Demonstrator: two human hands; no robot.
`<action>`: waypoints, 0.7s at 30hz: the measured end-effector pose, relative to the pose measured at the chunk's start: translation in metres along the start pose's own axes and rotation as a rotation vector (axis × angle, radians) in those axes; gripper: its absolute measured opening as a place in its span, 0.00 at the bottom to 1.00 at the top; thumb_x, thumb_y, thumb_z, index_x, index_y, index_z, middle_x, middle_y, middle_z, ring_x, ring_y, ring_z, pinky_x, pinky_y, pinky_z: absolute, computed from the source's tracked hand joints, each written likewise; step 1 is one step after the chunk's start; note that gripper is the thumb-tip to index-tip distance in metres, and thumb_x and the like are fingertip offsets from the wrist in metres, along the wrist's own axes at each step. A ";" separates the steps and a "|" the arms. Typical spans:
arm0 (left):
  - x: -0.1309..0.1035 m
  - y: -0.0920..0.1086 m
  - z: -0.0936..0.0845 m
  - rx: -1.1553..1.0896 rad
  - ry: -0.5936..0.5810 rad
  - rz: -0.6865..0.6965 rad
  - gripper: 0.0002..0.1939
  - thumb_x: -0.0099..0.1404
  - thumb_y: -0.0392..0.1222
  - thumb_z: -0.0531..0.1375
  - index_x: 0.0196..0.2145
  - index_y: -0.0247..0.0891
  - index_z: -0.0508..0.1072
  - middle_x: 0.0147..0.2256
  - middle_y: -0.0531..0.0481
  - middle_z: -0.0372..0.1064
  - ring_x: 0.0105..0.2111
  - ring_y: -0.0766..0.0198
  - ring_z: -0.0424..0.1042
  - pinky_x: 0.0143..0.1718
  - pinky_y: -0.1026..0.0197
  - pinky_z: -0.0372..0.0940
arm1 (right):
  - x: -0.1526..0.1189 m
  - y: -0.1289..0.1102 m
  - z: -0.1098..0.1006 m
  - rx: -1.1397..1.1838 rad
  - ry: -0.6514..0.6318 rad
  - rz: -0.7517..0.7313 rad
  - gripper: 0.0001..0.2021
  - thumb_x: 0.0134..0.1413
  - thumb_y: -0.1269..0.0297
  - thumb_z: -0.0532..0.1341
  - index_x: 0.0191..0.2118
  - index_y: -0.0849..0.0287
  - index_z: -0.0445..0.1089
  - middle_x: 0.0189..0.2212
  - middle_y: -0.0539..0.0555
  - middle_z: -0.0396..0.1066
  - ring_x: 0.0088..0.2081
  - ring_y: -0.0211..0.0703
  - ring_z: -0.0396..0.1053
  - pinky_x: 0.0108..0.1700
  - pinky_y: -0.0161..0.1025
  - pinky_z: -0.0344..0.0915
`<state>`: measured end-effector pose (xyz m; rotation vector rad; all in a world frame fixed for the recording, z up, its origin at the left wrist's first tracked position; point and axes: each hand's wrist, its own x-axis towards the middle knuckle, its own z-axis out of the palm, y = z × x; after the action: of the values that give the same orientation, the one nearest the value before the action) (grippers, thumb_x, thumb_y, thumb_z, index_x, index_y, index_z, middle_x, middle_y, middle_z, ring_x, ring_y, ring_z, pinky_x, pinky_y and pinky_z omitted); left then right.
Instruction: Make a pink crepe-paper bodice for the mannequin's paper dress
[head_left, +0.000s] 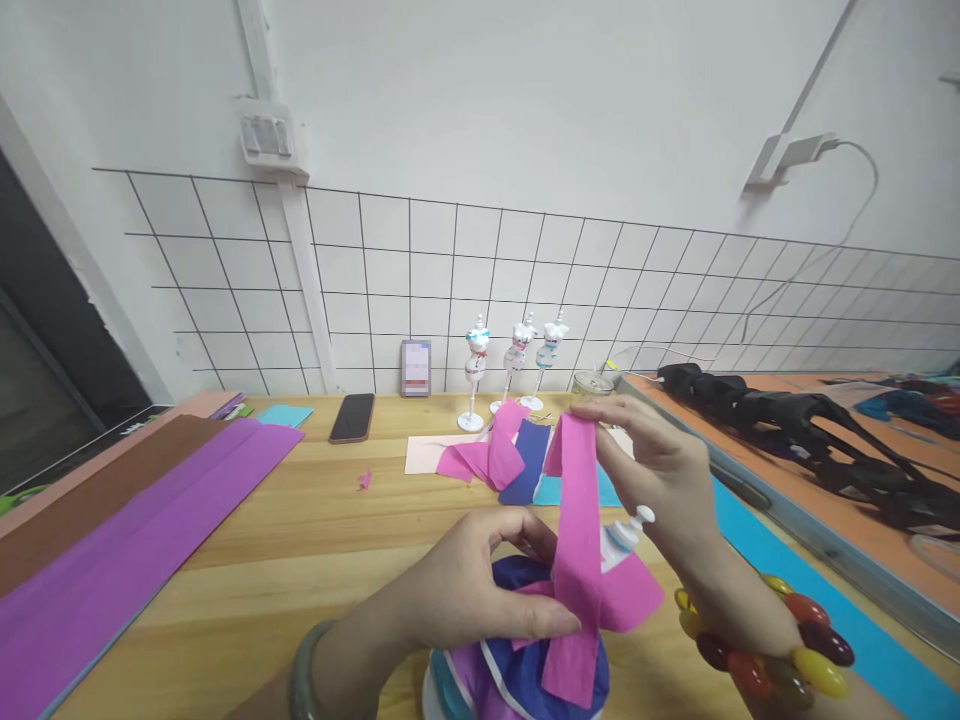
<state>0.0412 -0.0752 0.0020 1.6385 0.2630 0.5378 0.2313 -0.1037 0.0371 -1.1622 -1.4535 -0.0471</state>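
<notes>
My left hand point(487, 580) is closed around the waist of a small mannequin dressed in a blue and purple paper skirt point(517, 670), its thumb pressing on a pink crepe paper strip point(577, 520). Between the thumb and fingers of my right hand point(660, 460) is the strip's upper end, raised above the skirt. The strip hangs down over the front of the skirt. The mannequin's white torso point(622, 540) tilts to the right behind the strip, partly hidden. A wider pink piece point(634, 590) spreads out beside it.
Three small white mannequins point(474, 370) stand by the wall grid. Pink paper scraps point(502, 450), a dark phone point(352, 417) and an upright phone point(416, 368) are on the table. Purple and brown paper sheets point(165, 510) lie at left. A glass jar point(592, 385) stands behind my right hand.
</notes>
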 end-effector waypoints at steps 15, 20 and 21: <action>0.004 -0.003 -0.001 -0.057 0.131 -0.001 0.16 0.55 0.40 0.67 0.42 0.34 0.74 0.43 0.43 0.73 0.45 0.54 0.71 0.50 0.52 0.64 | -0.068 0.012 0.011 0.192 -0.298 0.273 0.07 0.49 0.63 0.62 0.23 0.54 0.74 0.27 0.53 0.76 0.31 0.47 0.73 0.33 0.41 0.72; 0.005 -0.004 -0.002 0.058 0.221 0.050 0.14 0.55 0.39 0.66 0.40 0.35 0.74 0.42 0.44 0.71 0.45 0.55 0.70 0.50 0.52 0.64 | -0.070 0.008 0.010 0.182 -0.285 0.215 0.07 0.51 0.65 0.61 0.27 0.51 0.77 0.28 0.52 0.78 0.32 0.49 0.74 0.34 0.42 0.72; 0.005 -0.005 -0.002 0.079 0.243 0.058 0.14 0.55 0.39 0.66 0.40 0.35 0.74 0.43 0.43 0.71 0.45 0.55 0.69 0.51 0.52 0.64 | -0.070 0.008 0.010 0.174 -0.279 0.199 0.07 0.51 0.65 0.61 0.27 0.51 0.78 0.29 0.52 0.78 0.32 0.49 0.75 0.35 0.42 0.72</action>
<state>0.0455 -0.0704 -0.0016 1.6609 0.4212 0.7804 0.2139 -0.1355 -0.0248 -1.1979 -1.5414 0.3862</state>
